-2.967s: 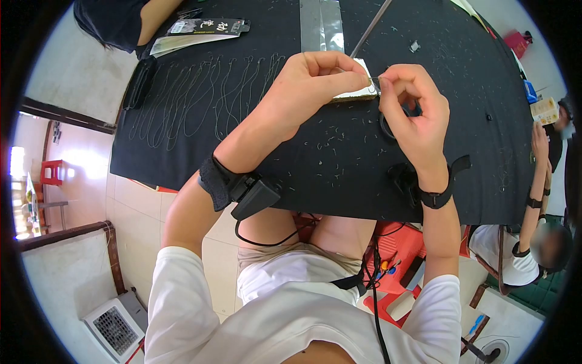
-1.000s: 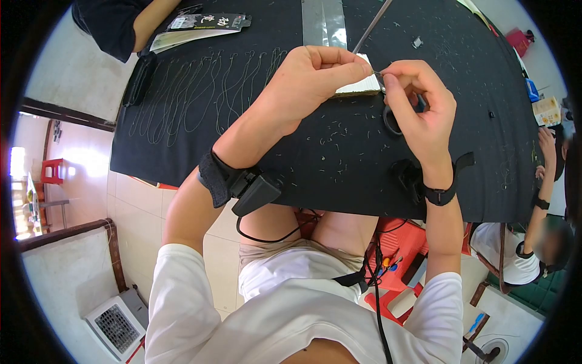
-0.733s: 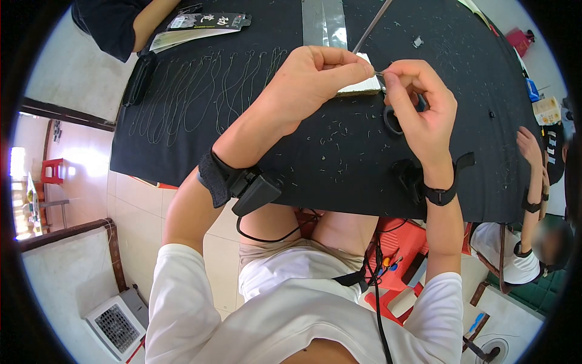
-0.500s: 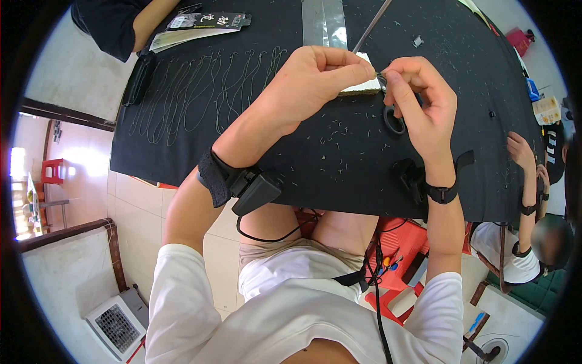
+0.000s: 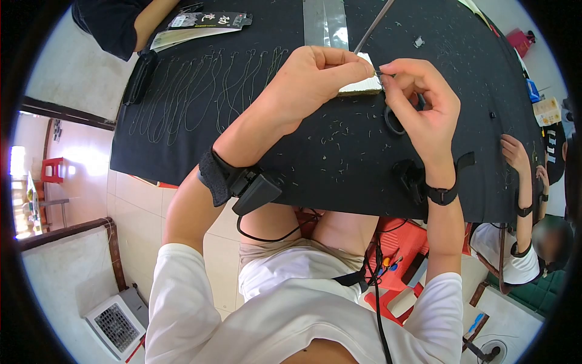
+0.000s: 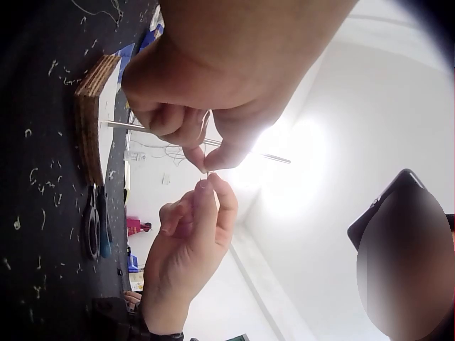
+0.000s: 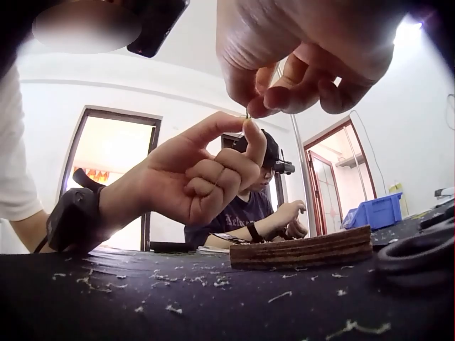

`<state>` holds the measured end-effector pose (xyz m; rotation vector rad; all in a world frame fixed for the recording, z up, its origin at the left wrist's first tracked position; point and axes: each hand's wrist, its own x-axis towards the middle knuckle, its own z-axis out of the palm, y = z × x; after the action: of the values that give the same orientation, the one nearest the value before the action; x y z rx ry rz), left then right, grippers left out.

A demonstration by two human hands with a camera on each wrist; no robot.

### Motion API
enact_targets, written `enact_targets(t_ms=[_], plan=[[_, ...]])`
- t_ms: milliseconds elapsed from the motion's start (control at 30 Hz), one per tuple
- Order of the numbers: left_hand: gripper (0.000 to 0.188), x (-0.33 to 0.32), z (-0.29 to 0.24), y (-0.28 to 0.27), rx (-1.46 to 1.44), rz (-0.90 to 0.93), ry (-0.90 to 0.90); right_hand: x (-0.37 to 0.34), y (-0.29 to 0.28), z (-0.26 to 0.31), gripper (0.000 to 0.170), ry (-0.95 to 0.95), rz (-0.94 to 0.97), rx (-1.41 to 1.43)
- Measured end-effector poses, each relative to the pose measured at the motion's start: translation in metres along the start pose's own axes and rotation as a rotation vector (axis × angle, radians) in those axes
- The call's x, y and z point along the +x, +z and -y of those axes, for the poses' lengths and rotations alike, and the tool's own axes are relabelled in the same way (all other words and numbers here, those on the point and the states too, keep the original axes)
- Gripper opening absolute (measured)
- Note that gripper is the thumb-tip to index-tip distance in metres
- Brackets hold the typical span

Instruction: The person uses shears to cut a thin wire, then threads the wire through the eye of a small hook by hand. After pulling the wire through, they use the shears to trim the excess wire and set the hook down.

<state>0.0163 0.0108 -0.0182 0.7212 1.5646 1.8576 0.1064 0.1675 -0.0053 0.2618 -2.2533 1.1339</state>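
My left hand [image 5: 312, 82] and right hand [image 5: 436, 115] pinch a thin strand [image 7: 247, 113]; right's fingertips just shifted slightly, likely adjusting hold.

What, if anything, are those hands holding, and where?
The left hand and right hand pinch a thin, strand-like piece; which part each grips cannot be told.

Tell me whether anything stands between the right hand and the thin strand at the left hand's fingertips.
Nothing visible does: the right hand and left hand both pinch the thin strand, fingertips close together. The metal rod stands beyond them and the board lies below, neither in between.
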Motion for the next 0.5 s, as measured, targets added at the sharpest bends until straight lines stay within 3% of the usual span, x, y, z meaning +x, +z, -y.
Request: enact_targets(t_ms=[233,500], plan=[[0.025,-0.0002,0.0000,-0.0012,0.064,-0.017,0.006,-0.0001,0.0006,-0.0023,0.014,-0.063,0.034,-0.016],[0.026,0.0004,0.0020,-0.0015,0.077,-0.032,0.036,-0.0005,0.0008,0.0010,0.011,0.001,0.116,0.042]])
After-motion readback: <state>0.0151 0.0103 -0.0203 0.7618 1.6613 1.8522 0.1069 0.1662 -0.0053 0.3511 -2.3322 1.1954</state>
